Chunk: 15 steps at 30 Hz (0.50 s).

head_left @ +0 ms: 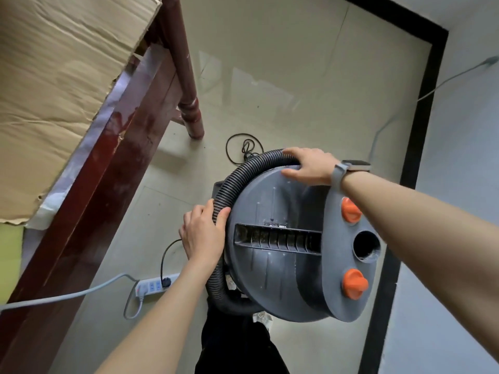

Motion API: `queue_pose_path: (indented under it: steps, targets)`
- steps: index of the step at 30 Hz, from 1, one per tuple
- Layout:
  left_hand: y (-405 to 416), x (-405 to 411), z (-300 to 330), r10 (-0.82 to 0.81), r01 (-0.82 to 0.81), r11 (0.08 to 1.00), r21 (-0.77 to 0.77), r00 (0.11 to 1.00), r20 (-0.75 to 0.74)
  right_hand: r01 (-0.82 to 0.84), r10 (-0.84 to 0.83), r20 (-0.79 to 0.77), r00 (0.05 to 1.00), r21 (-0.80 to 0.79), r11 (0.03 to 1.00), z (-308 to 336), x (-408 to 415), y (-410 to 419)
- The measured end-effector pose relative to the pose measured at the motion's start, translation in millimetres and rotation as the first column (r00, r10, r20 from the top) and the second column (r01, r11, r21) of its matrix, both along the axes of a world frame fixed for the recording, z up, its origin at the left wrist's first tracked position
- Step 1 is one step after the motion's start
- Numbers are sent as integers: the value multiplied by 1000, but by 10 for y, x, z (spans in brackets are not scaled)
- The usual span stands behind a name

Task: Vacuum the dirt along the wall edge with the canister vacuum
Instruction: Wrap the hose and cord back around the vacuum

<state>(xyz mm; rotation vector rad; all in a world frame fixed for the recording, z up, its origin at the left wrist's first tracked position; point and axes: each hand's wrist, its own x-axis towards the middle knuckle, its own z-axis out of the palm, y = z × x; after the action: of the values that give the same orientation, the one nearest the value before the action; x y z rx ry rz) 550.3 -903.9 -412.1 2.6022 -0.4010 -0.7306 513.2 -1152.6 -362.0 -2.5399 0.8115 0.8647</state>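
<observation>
Holding the ribbed hose (pixel 237 174) in both hands, I curl my left hand (pixel 202 236) round it beside the grey canister vacuum (pixel 280 265), while my right hand (pixel 310 164) takes a grip on it over the canister's far rim. The canister stands on the floor (pixel 297 76) near the black wall edge (pixel 421 117); a power strip (pixel 155 286) lies left.

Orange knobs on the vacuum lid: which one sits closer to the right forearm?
The upper orange knob, just under the right forearm near the watch. The lower orange knob sits past the round port, clear of the arm.
</observation>
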Motion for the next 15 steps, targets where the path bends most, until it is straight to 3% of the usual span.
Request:
queue_pose_path:
  steps: [4,7,9,15]
  targets:
    - [-74,-23,-24,120,-150,977,-153,975,-189,-255,225,205,953,131,958,-126,230,568]
    - [64,-91,-38,57,-137,964,-229,944,-324,-435,423,127,897,90,896,-224,260,789]
    - [276,-154,-42,1,-117,954,-275,922,-387,-474,468,77,880,97,875,-252,308,810]
    - [509,-369,-86,58,-185,923,-337,934,-353,-516,521,36,853,214,829,-242,500,800]
